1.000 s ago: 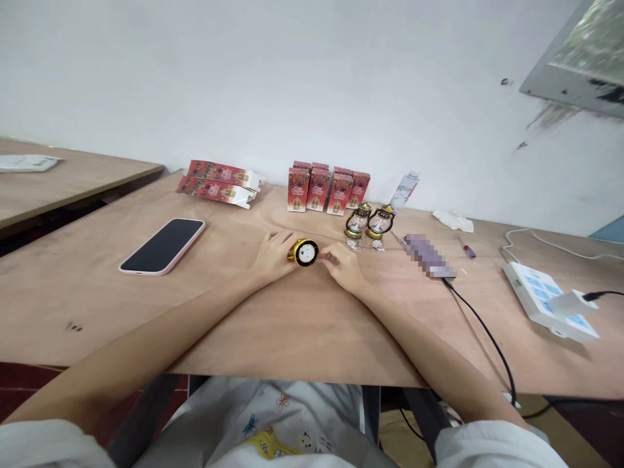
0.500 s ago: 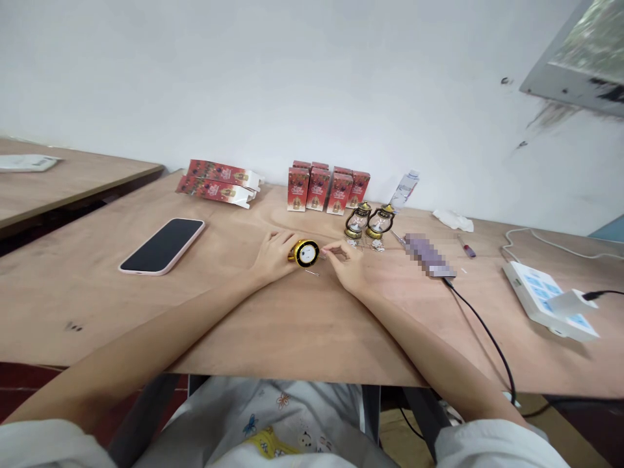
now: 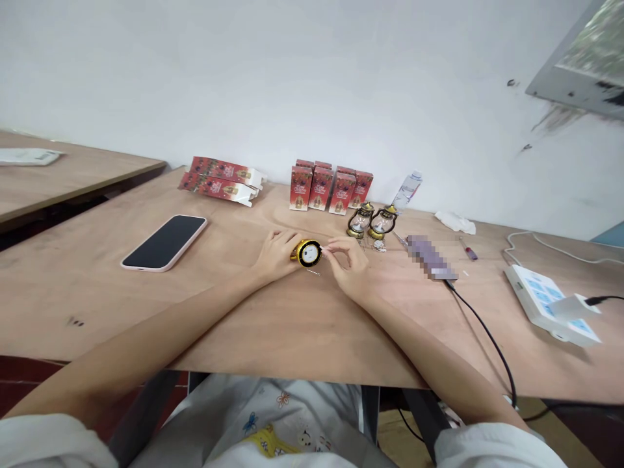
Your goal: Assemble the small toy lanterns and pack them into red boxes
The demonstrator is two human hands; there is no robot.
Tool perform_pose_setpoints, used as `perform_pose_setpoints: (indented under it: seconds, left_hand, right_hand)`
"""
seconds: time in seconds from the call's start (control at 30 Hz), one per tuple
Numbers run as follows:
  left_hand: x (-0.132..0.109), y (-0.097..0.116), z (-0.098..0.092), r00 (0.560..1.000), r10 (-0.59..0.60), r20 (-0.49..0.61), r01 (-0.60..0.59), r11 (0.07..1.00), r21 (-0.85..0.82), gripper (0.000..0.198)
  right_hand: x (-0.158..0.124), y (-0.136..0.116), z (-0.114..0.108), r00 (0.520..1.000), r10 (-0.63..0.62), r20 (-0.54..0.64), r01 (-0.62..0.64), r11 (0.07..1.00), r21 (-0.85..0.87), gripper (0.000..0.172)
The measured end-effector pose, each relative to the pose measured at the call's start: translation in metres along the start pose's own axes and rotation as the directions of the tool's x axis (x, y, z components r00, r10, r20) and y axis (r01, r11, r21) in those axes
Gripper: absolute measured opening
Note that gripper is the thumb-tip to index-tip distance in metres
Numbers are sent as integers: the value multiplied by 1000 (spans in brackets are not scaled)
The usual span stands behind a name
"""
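Note:
On its side on the table lies a small gold lantern (image 3: 309,253), its round base with a white centre turned toward me. My left hand (image 3: 279,255) is closed around the lantern's body from the left. At the base's right edge, the thumb and forefinger of my right hand (image 3: 348,265) are pinched together; what they hold is too small to make out. A thin metal piece (image 3: 313,272) lies just below the base. Two upright lanterns (image 3: 359,222) with dark, gold-trimmed frames stand behind my right hand, small loose bits (image 3: 379,246) in front of them.
Several red boxes (image 3: 322,188) stand by the wall, with flattened red cartons (image 3: 219,179) to their left. A phone (image 3: 164,243) lies left; a clear bottle (image 3: 408,188), tissue (image 3: 455,222), small screwdriver (image 3: 469,250), cabled purple device (image 3: 429,257) and white power strip (image 3: 550,304) are right.
My right hand's fingers have shifted slightly at the edge of the lantern's base. My left hand keeps its hold. The whole view has moved a little.

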State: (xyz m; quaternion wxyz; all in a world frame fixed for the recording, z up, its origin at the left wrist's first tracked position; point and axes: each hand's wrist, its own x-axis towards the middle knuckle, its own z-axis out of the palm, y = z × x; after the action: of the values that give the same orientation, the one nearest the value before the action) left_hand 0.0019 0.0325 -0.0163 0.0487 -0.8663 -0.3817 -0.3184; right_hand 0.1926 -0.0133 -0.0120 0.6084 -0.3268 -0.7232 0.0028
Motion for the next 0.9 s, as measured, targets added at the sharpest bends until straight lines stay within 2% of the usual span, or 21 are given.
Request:
perform_pose_setpoints:
  seconds: [0.1, 0.23, 0.3, 0.43, 0.63, 0.73, 0.9]
  left_hand:
    - [0, 0, 0, 1000, -2, 7, 2, 1000, 6, 29]
    - [-1, -1, 1, 1000, 29, -11, -28, 999, 21, 32]
    - [-1, -1, 2, 998, 63, -21, -62, 998, 32, 33]
    - [-1, -1, 4, 994, 104, -18, -102, 993, 61, 35]
    - [-1, -1, 4, 994, 108, -22, -106, 990, 91, 35]
    - [-2, 0, 4, 992, 120, -26, -117, 988, 100, 34]
    - [-2, 0, 5, 991, 131, -19, -128, 985, 117, 33]
  right_hand:
    - [-2, 1, -1, 999, -45, 14, 45, 999, -6, 8]
    - [-2, 1, -4, 979, -115, 171, 114, 993, 14, 16]
    - [-2, 2, -5, 965, -169, 201, 164, 986, 43, 19]
    - [-3, 8, -1, 941, -294, 170, 291, 956, 41, 21]
    - [-7, 16, 3, 932, -351, 91, 352, 936, 3, 24]
    - [-6, 18, 0, 919, -378, 112, 385, 922, -46, 28]
    - [-3, 19, -4, 855, -486, 182, 508, 856, -101, 30]
